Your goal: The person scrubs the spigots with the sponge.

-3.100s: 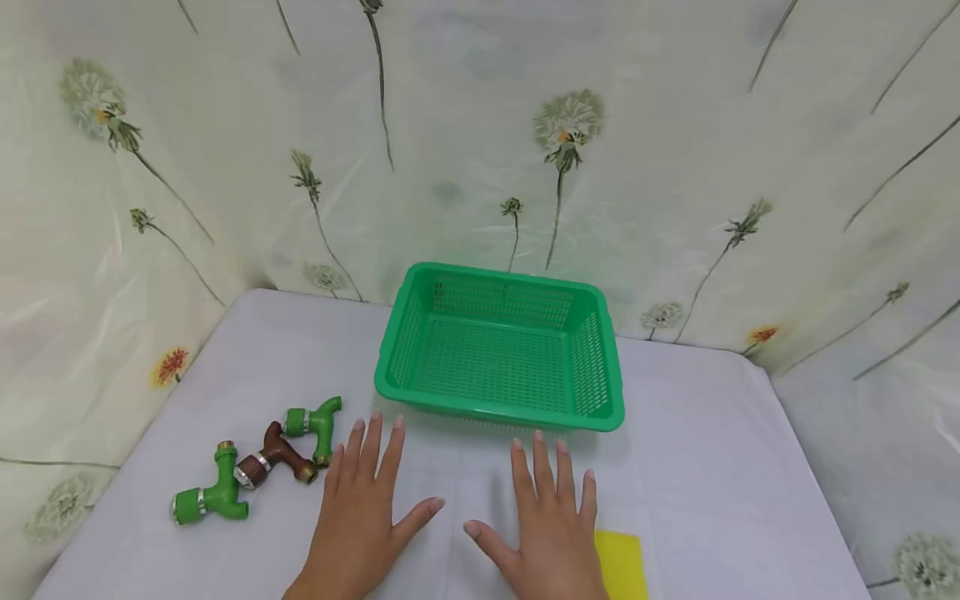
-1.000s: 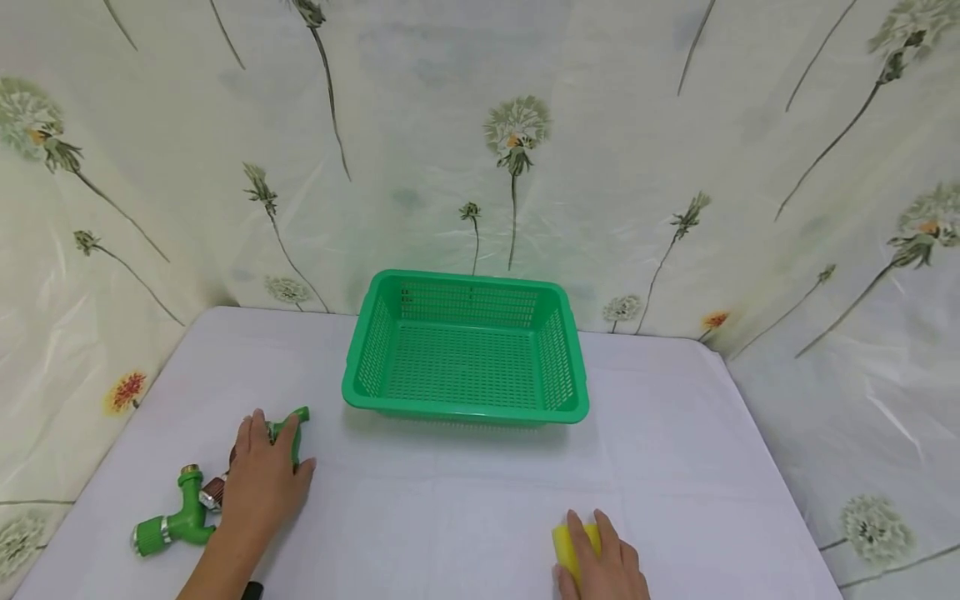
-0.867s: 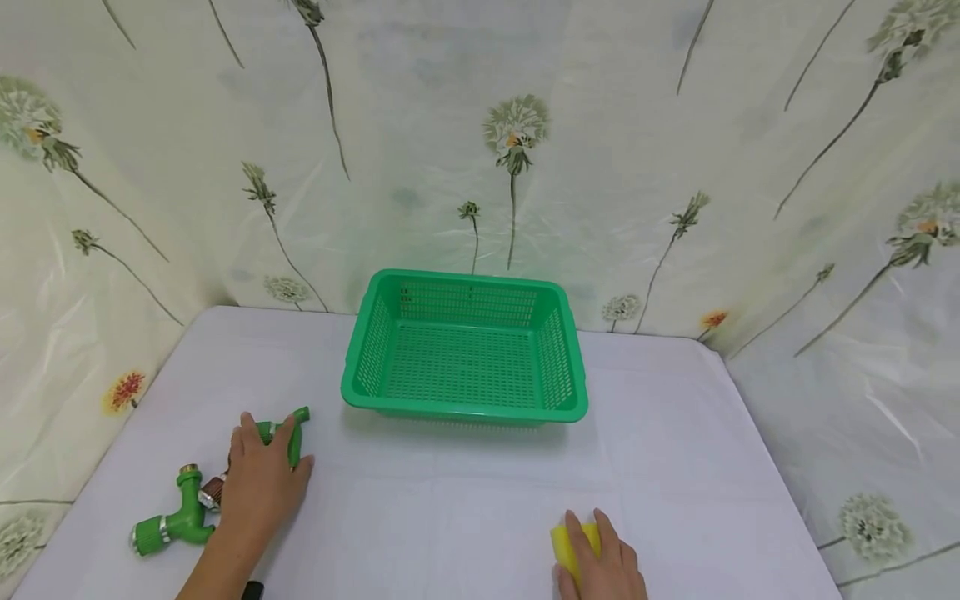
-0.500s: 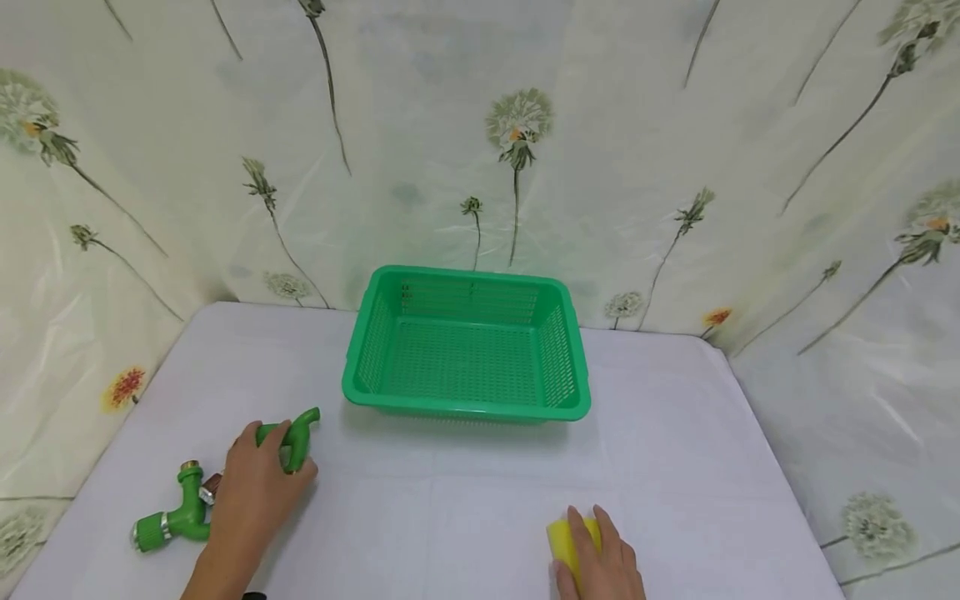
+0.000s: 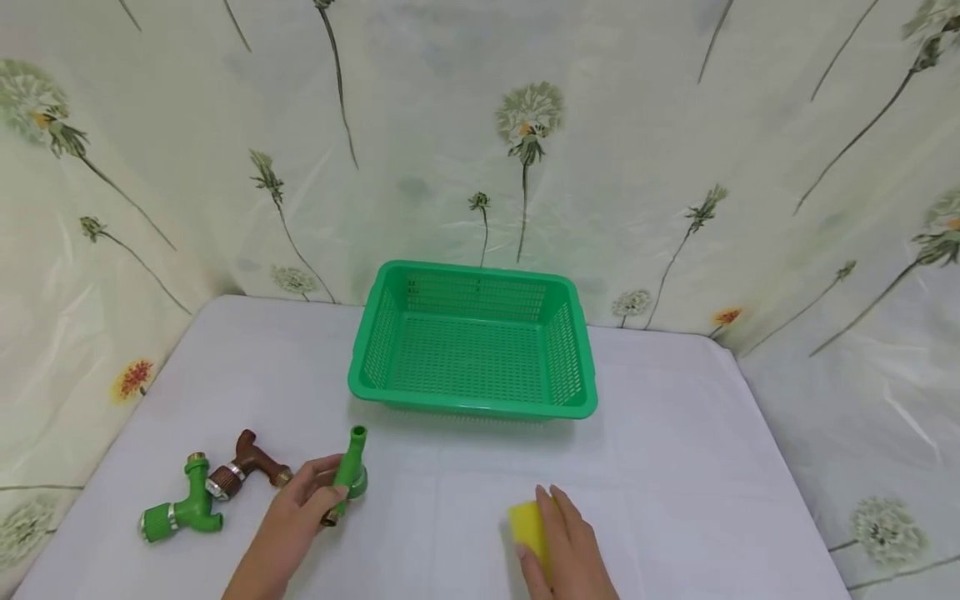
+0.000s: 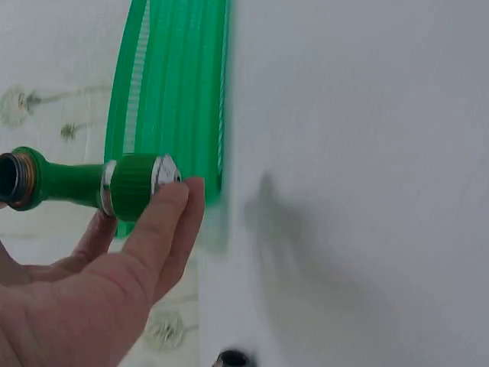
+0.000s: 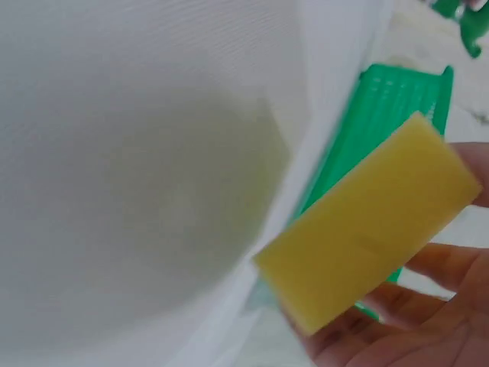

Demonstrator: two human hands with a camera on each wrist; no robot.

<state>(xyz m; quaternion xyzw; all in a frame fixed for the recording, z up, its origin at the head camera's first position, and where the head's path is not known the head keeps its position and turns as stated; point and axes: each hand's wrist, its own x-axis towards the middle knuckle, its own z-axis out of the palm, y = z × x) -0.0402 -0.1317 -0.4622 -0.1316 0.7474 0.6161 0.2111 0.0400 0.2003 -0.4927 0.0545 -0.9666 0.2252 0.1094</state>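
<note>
In the head view my left hand [image 5: 300, 508] grips a green tap [image 5: 350, 467] by its ends, in front of the basket. The left wrist view shows that tap [image 6: 76, 183] raised over the cloth, fingertips at its silver-tipped knob and the threaded end facing left. My right hand [image 5: 566, 546] holds a yellow sponge [image 5: 529, 529] at the front of the table. In the right wrist view the sponge [image 7: 370, 222] is a plain block, lifted off the cloth, with fingers behind it. A brown tap [image 5: 251, 462] and another green tap [image 5: 187, 504] lie to the left.
A green perforated basket [image 5: 472, 408] stands at the back middle of the white-clothed table [image 5: 675, 467], with nothing inside. A flower-printed curtain [image 5: 420, 125] encloses the back and sides.
My left hand has picked the green tap up from beside the brown one and carried it right, turning it. My right hand has taken the yellow sponge, lifted it and shifted left.
</note>
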